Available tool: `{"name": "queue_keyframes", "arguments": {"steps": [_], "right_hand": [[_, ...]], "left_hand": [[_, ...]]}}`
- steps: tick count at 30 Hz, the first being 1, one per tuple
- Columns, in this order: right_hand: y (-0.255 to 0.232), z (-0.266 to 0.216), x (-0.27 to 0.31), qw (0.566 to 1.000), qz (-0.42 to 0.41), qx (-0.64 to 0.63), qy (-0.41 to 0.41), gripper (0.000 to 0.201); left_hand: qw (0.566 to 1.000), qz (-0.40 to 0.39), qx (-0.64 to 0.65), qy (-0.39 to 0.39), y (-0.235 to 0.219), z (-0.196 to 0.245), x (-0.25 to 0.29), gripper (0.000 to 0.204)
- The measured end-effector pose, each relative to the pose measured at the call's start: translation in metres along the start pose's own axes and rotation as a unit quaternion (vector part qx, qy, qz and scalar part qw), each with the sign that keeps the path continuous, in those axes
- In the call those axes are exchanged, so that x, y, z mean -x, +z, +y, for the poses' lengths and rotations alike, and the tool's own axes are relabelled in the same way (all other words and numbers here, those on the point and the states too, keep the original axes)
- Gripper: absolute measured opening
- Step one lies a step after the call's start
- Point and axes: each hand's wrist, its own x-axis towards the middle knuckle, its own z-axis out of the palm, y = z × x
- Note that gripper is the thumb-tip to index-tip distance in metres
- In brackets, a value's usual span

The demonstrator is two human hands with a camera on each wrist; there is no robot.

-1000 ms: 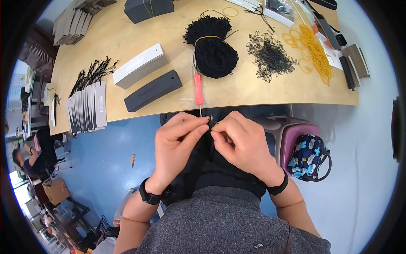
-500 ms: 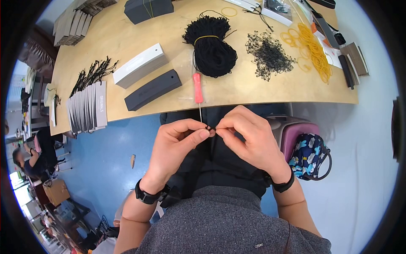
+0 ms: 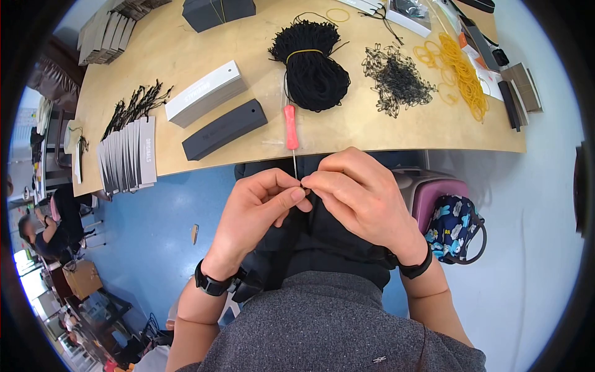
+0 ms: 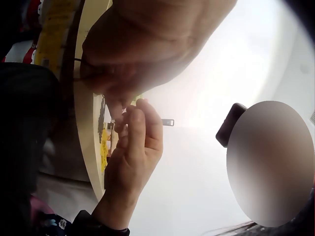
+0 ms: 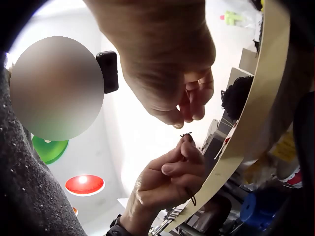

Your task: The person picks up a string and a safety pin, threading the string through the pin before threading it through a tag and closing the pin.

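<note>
In the head view my left hand [image 3: 254, 208] and right hand [image 3: 365, 198] meet fingertip to fingertip over the lap, just off the table edge. The left thumb and forefinger pinch a thin black cord [image 5: 186, 134]; in the right wrist view its short ends stick up above them. A dark loop [image 5: 191, 197] hangs below that hand's fingers. The right fingers curl close above the cord ends, thumb near forefinger; I cannot tell whether they grip any cord. A red-handled tool [image 3: 290, 127] lies on the table, its thin metal shaft reaching over the edge toward the fingertips.
On the table [image 3: 347, 133] lie a banded bundle of black cords [image 3: 317, 80], a heap of dark pins [image 3: 396, 80], yellow rubber bands [image 3: 462, 80], white tags [image 3: 204, 96], dark tags [image 3: 224, 130] and strung tags [image 3: 127, 155]. A flowered bag [image 3: 454, 229] sits on a stool at right.
The right hand first drew slightly away to the right, then came back up and over to the left fingertips. The left hand keeps its pinch, its wrist shifting slightly left.
</note>
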Motion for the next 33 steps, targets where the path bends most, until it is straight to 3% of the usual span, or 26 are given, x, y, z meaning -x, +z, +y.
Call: {"name": "queue_keyframes", "arguments": {"steps": [1, 3, 5, 6, 9, 12, 16, 21, 25, 31, 33], "right_hand": [[0.000, 0.000, -0.001, 1.000, -0.007, -0.002, -0.003, 0.025], [0.000, -0.002, -0.001, 1.000, -0.014, -0.003, -0.007, 0.024], [0.003, -0.007, -0.001, 0.990, -0.019, -0.094, 0.106, 0.021], [0.004, -0.005, 0.001, 0.990, -0.019, -0.094, 0.106, 0.021], [0.006, -0.002, 0.007, 0.981, -0.033, -0.142, 0.130, 0.021], [0.003, -0.007, 0.007, 0.981, -0.040, -0.106, 0.155, 0.022], [-0.001, -0.007, 0.002, 0.995, -0.016, -0.033, 0.091, 0.024], [0.000, 0.004, -0.001, 1.000, -0.028, 0.005, -0.006, 0.023], [-0.001, 0.000, 0.000, 0.999, -0.039, 0.022, -0.012, 0.021], [0.005, 0.005, 0.002, 0.991, -0.044, 0.098, -0.077, 0.016], [0.008, 0.006, 0.001, 0.986, -0.061, 0.124, -0.095, 0.012]], "left_hand": [[1.000, 0.000, 0.000, 0.000, 0.001, -0.002, -0.001, 0.011], [0.996, 0.037, 0.002, 0.084, 0.005, -0.010, -0.003, 0.012], [0.995, 0.032, 0.012, 0.095, 0.005, -0.012, -0.004, 0.012], [0.994, 0.028, 0.023, 0.105, 0.005, -0.012, -0.004, 0.012], [0.998, 0.031, 0.020, 0.059, 0.009, -0.003, -0.002, 0.013], [0.996, 0.064, 0.002, 0.069, 0.008, -0.006, -0.002, 0.014], [0.997, 0.058, -0.031, 0.043, 0.004, -0.003, -0.002, 0.016], [1.000, 0.012, 0.016, 0.007, 0.004, 0.000, 0.000, 0.017], [0.999, 0.014, 0.033, 0.011, 0.002, -0.003, 0.002, 0.017], [0.999, 0.030, -0.038, -0.007, 0.005, 0.001, 0.002, 0.015], [0.991, 0.056, -0.122, -0.009, 0.007, 0.004, 0.003, 0.011]]}}
